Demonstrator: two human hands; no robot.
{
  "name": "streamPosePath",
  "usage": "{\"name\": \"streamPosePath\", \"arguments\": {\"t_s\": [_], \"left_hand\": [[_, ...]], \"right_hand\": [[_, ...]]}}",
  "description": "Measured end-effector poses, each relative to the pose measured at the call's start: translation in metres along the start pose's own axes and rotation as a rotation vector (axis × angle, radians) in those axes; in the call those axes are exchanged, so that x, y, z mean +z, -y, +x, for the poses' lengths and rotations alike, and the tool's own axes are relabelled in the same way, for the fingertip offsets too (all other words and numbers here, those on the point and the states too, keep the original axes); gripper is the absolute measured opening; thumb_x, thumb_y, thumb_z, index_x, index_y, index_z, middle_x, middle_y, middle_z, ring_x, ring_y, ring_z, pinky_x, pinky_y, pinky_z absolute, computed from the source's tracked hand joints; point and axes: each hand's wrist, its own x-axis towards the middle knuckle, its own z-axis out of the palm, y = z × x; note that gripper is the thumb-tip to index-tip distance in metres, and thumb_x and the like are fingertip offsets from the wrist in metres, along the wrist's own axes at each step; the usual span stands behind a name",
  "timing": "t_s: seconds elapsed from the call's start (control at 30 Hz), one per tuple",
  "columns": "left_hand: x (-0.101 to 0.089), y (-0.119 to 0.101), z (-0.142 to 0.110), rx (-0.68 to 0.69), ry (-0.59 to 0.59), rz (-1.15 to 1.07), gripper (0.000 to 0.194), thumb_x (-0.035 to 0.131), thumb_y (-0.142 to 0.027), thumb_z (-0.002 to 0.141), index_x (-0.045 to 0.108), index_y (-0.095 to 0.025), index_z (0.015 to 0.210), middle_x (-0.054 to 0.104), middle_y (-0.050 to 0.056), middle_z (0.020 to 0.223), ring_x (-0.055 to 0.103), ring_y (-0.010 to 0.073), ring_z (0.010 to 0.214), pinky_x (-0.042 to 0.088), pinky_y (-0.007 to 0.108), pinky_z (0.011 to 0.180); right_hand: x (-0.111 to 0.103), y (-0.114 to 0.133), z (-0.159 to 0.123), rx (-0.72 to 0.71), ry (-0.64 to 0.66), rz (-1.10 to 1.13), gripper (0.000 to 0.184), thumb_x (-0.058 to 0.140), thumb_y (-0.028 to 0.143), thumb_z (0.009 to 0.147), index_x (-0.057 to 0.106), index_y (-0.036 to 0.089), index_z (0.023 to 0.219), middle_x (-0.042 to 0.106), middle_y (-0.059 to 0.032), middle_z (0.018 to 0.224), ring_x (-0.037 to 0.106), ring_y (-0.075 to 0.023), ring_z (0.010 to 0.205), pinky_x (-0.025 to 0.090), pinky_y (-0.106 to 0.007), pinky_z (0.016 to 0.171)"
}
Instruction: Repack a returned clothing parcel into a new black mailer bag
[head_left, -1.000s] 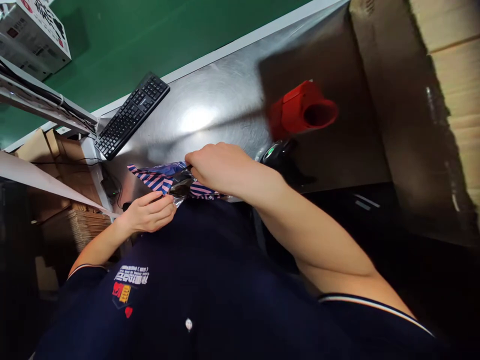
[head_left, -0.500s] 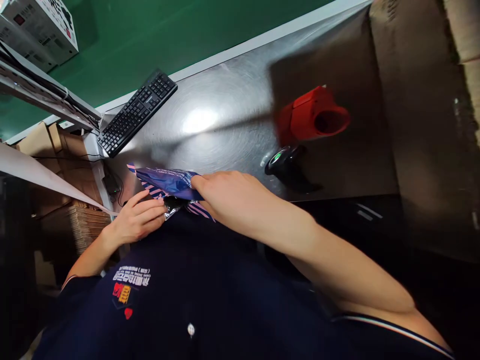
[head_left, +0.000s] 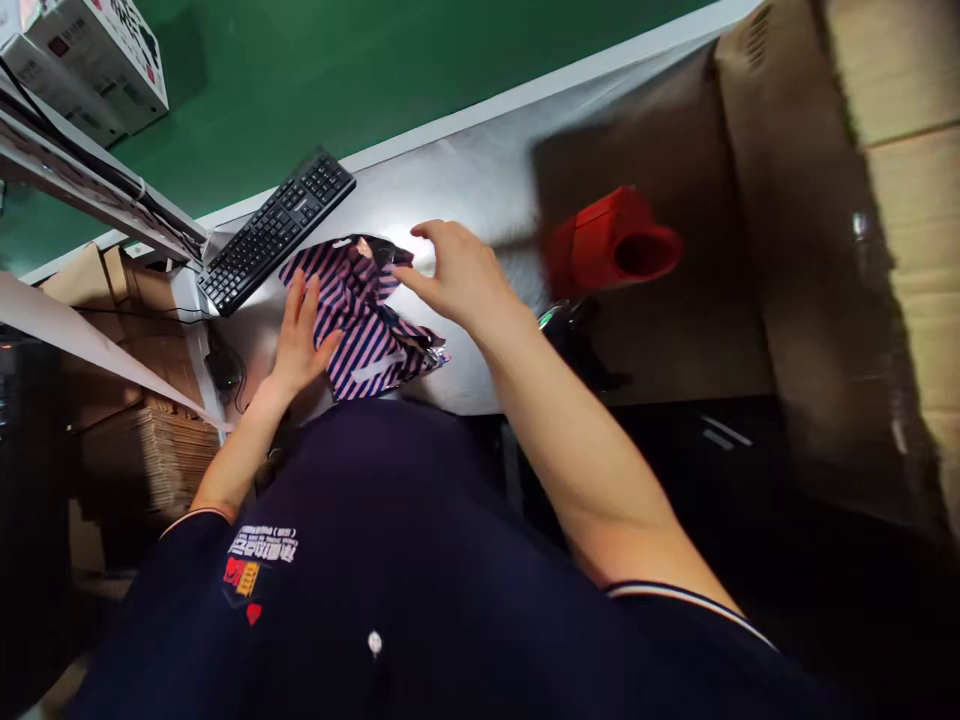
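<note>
A pink-and-dark-blue striped plastic mailer bag (head_left: 360, 320) lies flat on the steel table (head_left: 465, 190), close to its near edge. My left hand (head_left: 300, 335) rests flat on the bag's left side, fingers spread. My right hand (head_left: 454, 270) hovers open just right of the bag's far corner, fingers apart, holding nothing; whether a fingertip touches the bag I cannot tell.
A black keyboard (head_left: 277, 228) lies at the table's far left. A red tape dispenser (head_left: 615, 245) and a black barcode scanner (head_left: 566, 325) sit to the right. A large cardboard box (head_left: 847, 250) stands at the right. White boxes (head_left: 90, 60) rest on a shelf upper left.
The striped bag has gone from being gripped in both hands at my chest to lying spread on the table. Both hands have opened and moved forward.
</note>
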Motion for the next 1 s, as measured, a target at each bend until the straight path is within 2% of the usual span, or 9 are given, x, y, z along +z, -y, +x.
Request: {"name": "streamPosePath", "arguments": {"t_s": [0.1,0.17,0.27,0.4,0.57,0.63,0.77,0.87,1.0], "left_hand": [[0.055,0.013,0.014,-0.145,0.094,-0.036,0.066,0.051,-0.050,0.102,0.039,-0.019,0.160,0.043,0.019,0.164,0.035,0.0321,0.156,0.030,0.055,0.129],[0.083,0.014,0.014,-0.261,0.195,0.040,0.068,0.051,-0.044,0.102,0.035,-0.017,0.162,0.037,0.020,0.168,0.030,0.0336,0.159,0.026,0.057,0.130],[0.101,0.015,0.007,-0.352,0.377,0.223,0.076,0.053,-0.039,0.100,0.025,-0.015,0.167,0.021,0.018,0.174,0.015,0.0335,0.163,0.012,0.061,0.132],[0.098,0.025,-0.001,-0.314,0.518,0.288,0.088,0.058,-0.047,0.097,0.019,-0.013,0.168,0.016,0.017,0.176,0.010,0.0332,0.164,0.007,0.059,0.132],[0.093,0.045,-0.011,-0.217,0.467,0.166,0.094,0.070,-0.052,0.090,0.030,-0.009,0.163,0.032,0.023,0.169,0.025,0.0363,0.159,0.015,0.055,0.131],[0.092,0.053,-0.012,-0.232,0.382,0.096,0.087,0.071,-0.045,0.089,0.037,-0.007,0.159,0.039,0.025,0.163,0.035,0.0355,0.154,0.026,0.052,0.129],[0.086,0.070,0.002,-0.338,0.247,0.012,0.051,0.057,-0.024,0.095,0.060,-0.009,0.143,0.052,0.021,0.148,0.055,0.0277,0.134,0.043,0.042,0.117],[0.081,0.077,0.023,-0.397,0.323,-0.009,0.037,0.053,-0.025,0.099,0.071,-0.016,0.129,0.061,0.015,0.133,0.062,0.0239,0.120,0.049,0.036,0.106],[0.083,0.076,0.048,-0.564,0.387,0.047,0.033,0.069,-0.042,0.093,0.071,-0.019,0.117,0.071,0.009,0.115,0.068,0.0249,0.104,0.052,0.033,0.090]], "right_hand": [[0.029,-0.039,-0.002,0.079,-0.113,0.075,0.048,0.048,0.030,0.096,0.059,0.009,0.137,0.065,-0.0219,0.135,0.060,-0.0320,0.123,0.047,-0.043,0.104],[0.048,-0.055,-0.013,0.089,-0.029,0.135,0.042,0.044,0.026,0.097,0.065,0.008,0.130,0.069,-0.0204,0.130,0.063,-0.0281,0.118,0.047,-0.039,0.105],[0.073,-0.062,-0.029,0.015,0.160,0.140,0.041,0.042,0.023,0.099,0.067,0.010,0.129,0.071,-0.0176,0.129,0.062,-0.0248,0.119,0.046,-0.037,0.107],[0.098,-0.049,-0.026,-0.158,0.206,0.033,0.046,0.039,0.023,0.103,0.061,0.016,0.143,0.061,-0.0167,0.143,0.053,-0.0230,0.132,0.043,-0.036,0.112],[0.115,-0.027,0.009,-0.295,0.267,-0.079,0.050,0.038,0.026,0.104,0.054,0.021,0.151,0.048,-0.0177,0.154,0.044,-0.0254,0.139,0.041,-0.038,0.115],[0.118,-0.022,0.022,-0.278,0.308,-0.109,0.052,0.041,0.028,0.103,0.051,0.020,0.154,0.048,-0.0194,0.152,0.046,-0.0274,0.136,0.043,-0.040,0.112],[0.126,-0.021,0.035,-0.256,0.342,-0.114,0.051,0.046,0.029,0.100,0.057,0.019,0.149,0.051,-0.0200,0.144,0.049,-0.0287,0.130,0.047,-0.039,0.106],[0.136,-0.025,0.037,-0.212,0.316,-0.086,0.046,0.051,0.026,0.097,0.064,0.019,0.140,0.054,-0.0179,0.139,0.051,-0.0295,0.127,0.049,-0.039,0.103],[0.157,-0.038,0.033,-0.160,0.204,0.039,0.044,0.058,0.019,0.089,0.066,0.016,0.133,0.058,-0.0174,0.134,0.053,-0.0310,0.126,0.049,-0.043,0.105]]}}
